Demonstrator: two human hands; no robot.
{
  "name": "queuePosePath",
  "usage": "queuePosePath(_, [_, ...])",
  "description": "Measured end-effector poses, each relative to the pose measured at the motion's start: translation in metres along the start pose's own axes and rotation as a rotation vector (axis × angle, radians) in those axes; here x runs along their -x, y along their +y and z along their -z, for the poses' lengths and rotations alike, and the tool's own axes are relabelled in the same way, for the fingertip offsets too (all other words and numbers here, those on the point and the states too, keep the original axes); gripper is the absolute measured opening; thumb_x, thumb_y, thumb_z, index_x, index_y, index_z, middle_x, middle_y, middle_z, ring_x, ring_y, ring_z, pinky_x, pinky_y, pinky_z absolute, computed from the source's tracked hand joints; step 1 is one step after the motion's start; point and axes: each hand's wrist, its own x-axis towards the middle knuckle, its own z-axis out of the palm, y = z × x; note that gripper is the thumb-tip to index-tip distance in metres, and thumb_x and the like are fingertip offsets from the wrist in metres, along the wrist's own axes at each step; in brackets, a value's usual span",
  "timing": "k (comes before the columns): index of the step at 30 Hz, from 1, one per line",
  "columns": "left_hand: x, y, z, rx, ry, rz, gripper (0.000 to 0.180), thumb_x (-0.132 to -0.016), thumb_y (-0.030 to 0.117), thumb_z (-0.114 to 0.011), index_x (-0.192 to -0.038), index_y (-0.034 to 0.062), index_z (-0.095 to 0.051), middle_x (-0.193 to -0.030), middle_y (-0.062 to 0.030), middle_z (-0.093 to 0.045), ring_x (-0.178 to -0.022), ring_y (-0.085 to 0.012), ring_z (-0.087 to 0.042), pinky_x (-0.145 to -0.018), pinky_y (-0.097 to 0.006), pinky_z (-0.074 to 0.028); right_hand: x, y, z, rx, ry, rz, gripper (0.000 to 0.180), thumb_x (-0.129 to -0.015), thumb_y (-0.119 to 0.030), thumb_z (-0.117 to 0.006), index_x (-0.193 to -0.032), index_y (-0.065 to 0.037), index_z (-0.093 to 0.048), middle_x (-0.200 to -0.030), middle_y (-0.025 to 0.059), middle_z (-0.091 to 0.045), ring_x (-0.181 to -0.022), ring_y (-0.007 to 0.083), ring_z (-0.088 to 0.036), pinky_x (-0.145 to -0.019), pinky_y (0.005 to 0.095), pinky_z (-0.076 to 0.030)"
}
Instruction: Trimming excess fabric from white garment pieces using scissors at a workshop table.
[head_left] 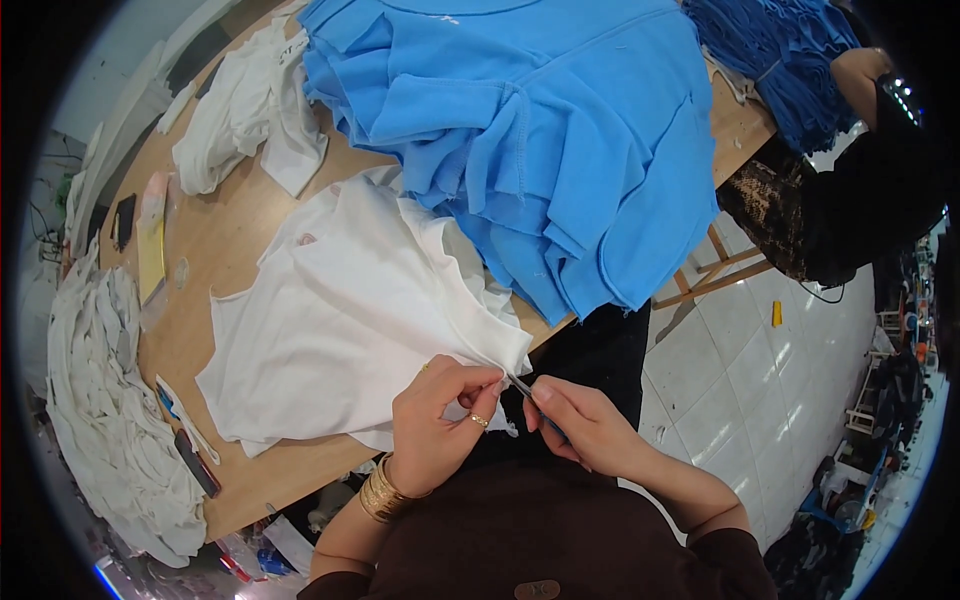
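Note:
A white garment (330, 330) lies spread over the near part of the table, with one corner drawn toward me past the edge. My left hand (440, 410), which wears rings and gold bracelets, pinches that corner between thumb and fingers. Closed around a small dark cutting tool, which looks like thread snips (521, 386), is my right hand (580, 420). The tool's tip meets the cloth edge right beside my left fingertips. Whether its blades are apart is too small to tell.
Light blue garments (560, 130) are heaped behind the white one on the wooden table (290, 490). White cloth (110, 420) hangs over the left edge. A phone-like dark object (123, 222) lies at the far left. At right, another person (830, 200) sits beside a dark blue bundle (790, 60).

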Motion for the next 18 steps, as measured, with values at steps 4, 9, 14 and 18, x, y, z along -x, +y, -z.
queuePosePath(4, [0.002,-0.001,0.0,-0.085,-0.002,-0.067,0.017,-0.073,-0.003,-0.068,-0.089,0.0028,-0.066,-0.071,-0.0044,-0.056,-0.062,-0.0138,-0.055,-0.056,-0.024,-0.046,0.0,0.001,0.0,0.024,0.012,0.003,0.037,-0.1,-0.032,-0.036,-0.08,-0.004,-0.05,-0.051,-0.0023,-0.037,-0.046,0.005,-0.036,-0.045,0.0226,-0.029])
queuePosePath(9, [0.001,-0.003,-0.002,-0.203,0.014,-0.202,0.017,-0.072,-0.004,-0.067,-0.088,0.0031,-0.065,-0.073,-0.0058,-0.056,-0.063,-0.018,-0.054,-0.055,-0.028,-0.045,-0.006,0.009,0.002,0.128,0.042,0.042,0.037,-0.1,-0.032,-0.038,-0.08,-0.004,-0.05,-0.051,-0.0023,-0.037,-0.046,0.0052,-0.036,-0.045,0.0227,-0.03])
queuePosePath(14, [0.0,-0.005,-0.005,-0.277,0.011,-0.283,0.016,-0.072,-0.005,-0.068,-0.085,0.0031,-0.066,-0.07,-0.0054,-0.057,-0.059,-0.0165,-0.052,-0.054,-0.026,-0.043,-0.014,0.012,0.005,0.086,0.04,0.04,0.037,-0.1,-0.035,-0.033,-0.081,-0.006,-0.047,-0.047,-0.0014,-0.039,-0.036,0.0053,-0.032,-0.036,0.0197,-0.026])
queuePosePath(18, [0.005,0.0,-0.005,-0.044,-0.007,-0.04,0.012,-0.075,-0.003,-0.067,-0.086,0.0019,-0.066,-0.07,-0.0043,-0.056,-0.061,-0.0121,-0.051,-0.056,-0.023,-0.042,-0.013,0.011,0.007,-0.009,0.11,0.124,0.04,-0.1,-0.037,-0.029,-0.082,-0.007,-0.047,-0.047,-0.0011,-0.039,-0.036,0.0053,-0.031,-0.036,0.019,-0.026])
